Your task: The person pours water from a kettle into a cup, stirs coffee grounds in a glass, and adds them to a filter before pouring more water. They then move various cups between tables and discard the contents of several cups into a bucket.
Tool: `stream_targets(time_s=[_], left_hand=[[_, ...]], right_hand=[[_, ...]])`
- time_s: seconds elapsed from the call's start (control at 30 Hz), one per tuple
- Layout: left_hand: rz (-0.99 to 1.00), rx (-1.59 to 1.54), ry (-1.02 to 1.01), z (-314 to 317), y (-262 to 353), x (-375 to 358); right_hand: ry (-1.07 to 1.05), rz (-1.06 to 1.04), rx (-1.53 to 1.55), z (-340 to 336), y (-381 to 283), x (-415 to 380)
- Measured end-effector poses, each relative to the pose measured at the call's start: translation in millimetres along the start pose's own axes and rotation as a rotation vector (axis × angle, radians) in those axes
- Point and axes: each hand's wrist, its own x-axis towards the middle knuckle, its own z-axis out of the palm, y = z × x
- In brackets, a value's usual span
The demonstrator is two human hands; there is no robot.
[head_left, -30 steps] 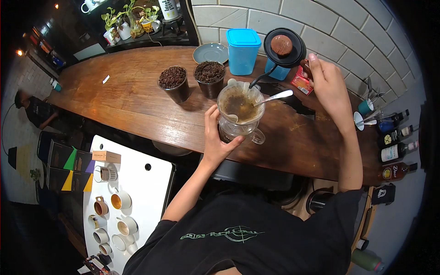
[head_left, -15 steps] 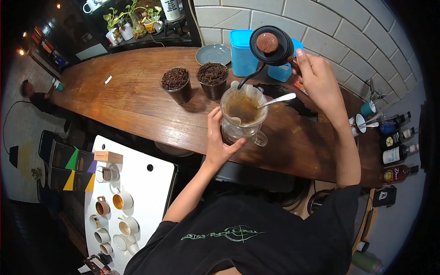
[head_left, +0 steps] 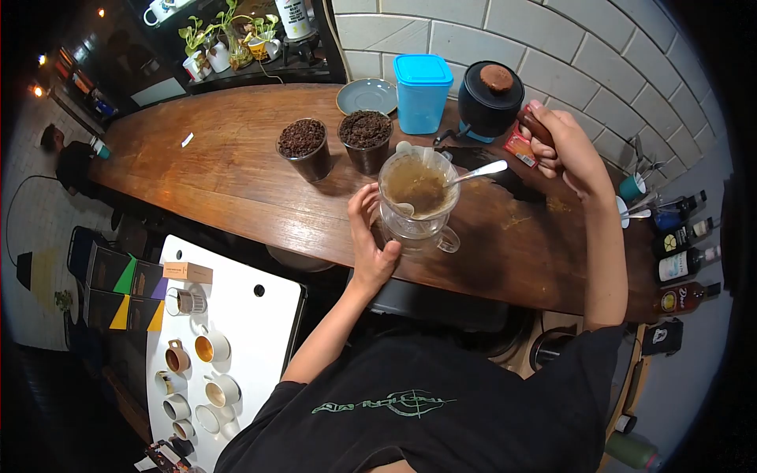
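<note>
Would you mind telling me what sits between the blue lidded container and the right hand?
In the head view, the black kettle stands between the blue container and the right hand.

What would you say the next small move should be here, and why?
Probably let go of the kettle: it stands upright on the counter by the wall, with the right hand closed on its handle. That hand could then take the spoon resting in the dripper, which holds wet grounds and is steadied by the left hand.
</note>
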Motion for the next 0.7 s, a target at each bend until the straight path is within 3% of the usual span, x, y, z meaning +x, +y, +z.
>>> stream_targets(time_s=[0.37,0.7], left_hand=[[-0.004,0.009,0.094,2,1,0],[0.076,0.047,0.172,3,-3,-1]], right_hand=[[-0.073,0.138,0.343,-40,16,-39],[0.178,0.212,0.421,-52,81,-116]])
